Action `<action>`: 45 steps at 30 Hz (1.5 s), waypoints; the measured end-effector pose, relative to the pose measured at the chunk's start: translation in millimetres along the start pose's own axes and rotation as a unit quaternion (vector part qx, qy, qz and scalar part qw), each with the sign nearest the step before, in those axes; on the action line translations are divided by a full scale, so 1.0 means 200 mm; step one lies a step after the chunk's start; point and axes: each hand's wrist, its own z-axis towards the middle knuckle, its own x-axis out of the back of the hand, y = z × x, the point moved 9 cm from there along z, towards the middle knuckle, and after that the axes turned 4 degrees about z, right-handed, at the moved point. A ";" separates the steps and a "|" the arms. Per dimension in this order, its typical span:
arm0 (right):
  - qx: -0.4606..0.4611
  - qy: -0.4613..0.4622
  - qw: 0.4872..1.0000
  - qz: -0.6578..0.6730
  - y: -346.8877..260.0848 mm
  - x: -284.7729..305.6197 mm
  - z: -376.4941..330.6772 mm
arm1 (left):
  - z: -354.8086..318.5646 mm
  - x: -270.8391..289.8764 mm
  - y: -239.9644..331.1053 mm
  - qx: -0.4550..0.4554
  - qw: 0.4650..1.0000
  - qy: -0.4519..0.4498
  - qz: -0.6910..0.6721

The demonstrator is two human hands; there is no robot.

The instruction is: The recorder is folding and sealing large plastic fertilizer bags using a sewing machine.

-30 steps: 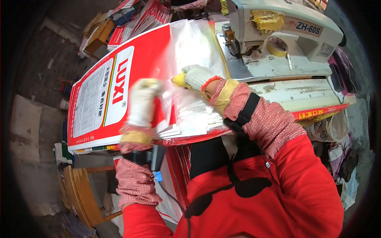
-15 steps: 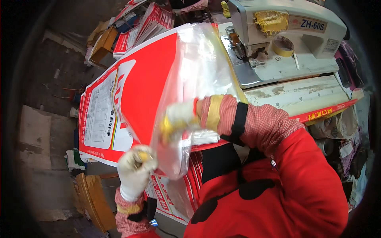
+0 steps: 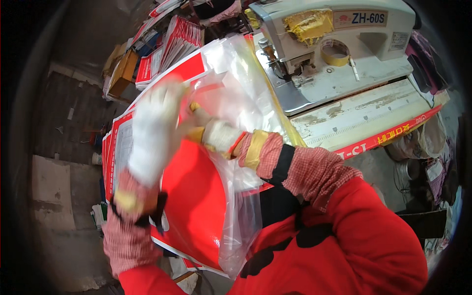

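A red and white printed sack (image 3: 196, 196) lies over the stack before me, its lower end hanging toward my lap. A clear plastic liner (image 3: 241, 231) sticks out along its right side. My left hand (image 3: 160, 118), in a white glove, is over the sack's upper left part; motion smears its fingers. Close to its right, my right hand (image 3: 216, 135) wears a glove with yellow-wrapped fingertips. Its fingers are apart, over the sack and the clear plastic. More sacks with clear plastic (image 3: 236, 69) lie beneath, partly hidden by my arms.
A pale sewing machine (image 3: 344, 44) stands at the far right, with a tape roll (image 3: 335, 52) on its bed. A ruled ledge (image 3: 364, 120) runs in front of it. Folded sacks (image 3: 179, 42) and a brown box (image 3: 123, 73) are at the far left.
My left hand has moved up and away from me, my right hand slightly up. The upper sack and its liner have come down toward my lap. The view has shifted a little.
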 end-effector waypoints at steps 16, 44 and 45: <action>-0.029 -0.183 0.922 -0.339 0.04 -0.18 -0.06 | 0.27 -0.79 -0.37 0.160 0.933 -0.194 0.257; -0.011 0.286 0.953 -0.096 -0.47 0.57 -1.05 | 0.84 -0.22 -0.22 0.088 0.919 -0.255 0.287; -0.123 0.232 0.958 -0.119 -0.34 0.55 -0.99 | 0.84 -0.23 -0.19 0.075 0.918 -0.262 0.288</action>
